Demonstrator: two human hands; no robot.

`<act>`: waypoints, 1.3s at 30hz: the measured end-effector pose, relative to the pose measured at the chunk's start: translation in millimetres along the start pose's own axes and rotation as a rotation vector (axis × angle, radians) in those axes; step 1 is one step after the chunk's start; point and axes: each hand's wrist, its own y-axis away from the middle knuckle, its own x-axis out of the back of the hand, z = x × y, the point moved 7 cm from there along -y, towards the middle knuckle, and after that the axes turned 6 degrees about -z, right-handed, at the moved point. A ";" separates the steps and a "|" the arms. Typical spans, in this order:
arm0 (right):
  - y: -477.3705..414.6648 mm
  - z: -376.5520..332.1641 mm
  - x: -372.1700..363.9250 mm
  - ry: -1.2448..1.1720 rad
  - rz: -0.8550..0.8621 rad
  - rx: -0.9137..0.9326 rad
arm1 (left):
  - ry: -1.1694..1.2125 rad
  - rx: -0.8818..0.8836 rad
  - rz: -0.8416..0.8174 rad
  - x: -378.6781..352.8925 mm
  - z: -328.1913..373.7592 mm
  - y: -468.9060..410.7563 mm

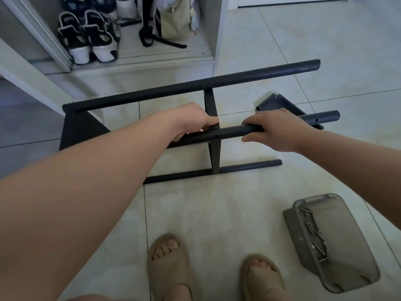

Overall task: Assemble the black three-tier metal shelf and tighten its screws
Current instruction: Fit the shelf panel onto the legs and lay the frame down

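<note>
Shelf frame [82, 129] on its side on the floor, two tiers fitted. Left hand [195, 120] gripping the raised pole [230, 132] at the middle tier [211, 105], right hand [280, 131] curled round the same pole. Third tier [275, 104] loose, screws [309, 228] unused in tray [351, 242]: roughly halfway.

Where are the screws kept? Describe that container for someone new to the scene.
On the tiled floor, nearer the person than the black shelf frame, look right of the right sandal. A grey plastic tray lies there; it alone holds loose silver screws.
</note>
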 end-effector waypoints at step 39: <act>7.2 -8.5 -8.0 -0.078 -0.039 -0.024 | 0.265 0.024 0.048 20.7 -13.1 23.0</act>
